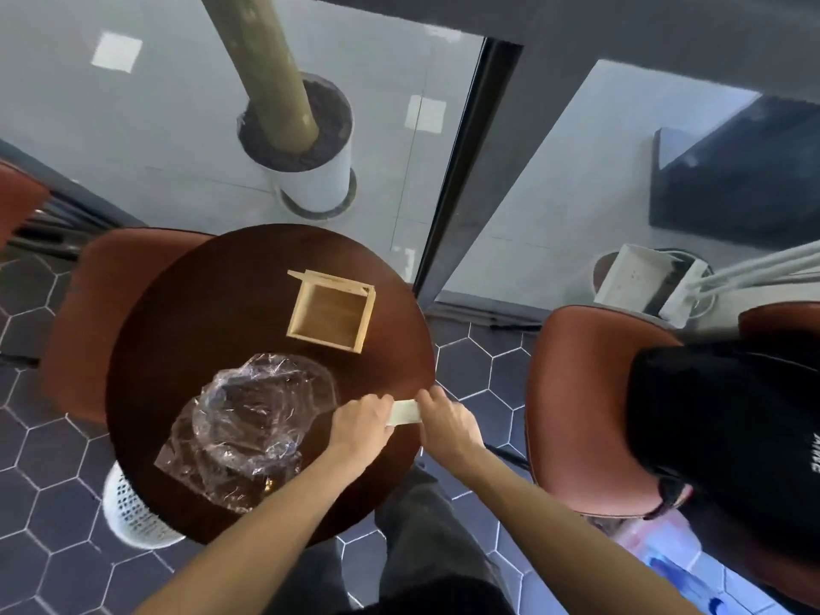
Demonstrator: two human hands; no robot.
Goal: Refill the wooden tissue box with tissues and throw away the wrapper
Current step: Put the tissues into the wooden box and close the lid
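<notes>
While both hands grip the pale, flat stack of white tissues [404,412] at the near right edge of the round dark-brown wooden worktop [186,312], the stack sits close to the rim. The left hand [361,426] closes its fingers [377,400] round one end; the right hand [446,419] pinches the other end. A loose or uneven hold can let the sheets fan apart or slip off the edge to the dark hexagon-tiled floor [470,361].

Just left, the crumpled clear plastic wrapper [248,428] lies loose on the worktop; a passing forearm can sweep it off before it reaches the white perforated waste basket [128,512] below.

Farther away, the square light wooden tissue box [330,312] stands open and apparently empty. A misaligned stack probably catches on its walls and crumples.
</notes>
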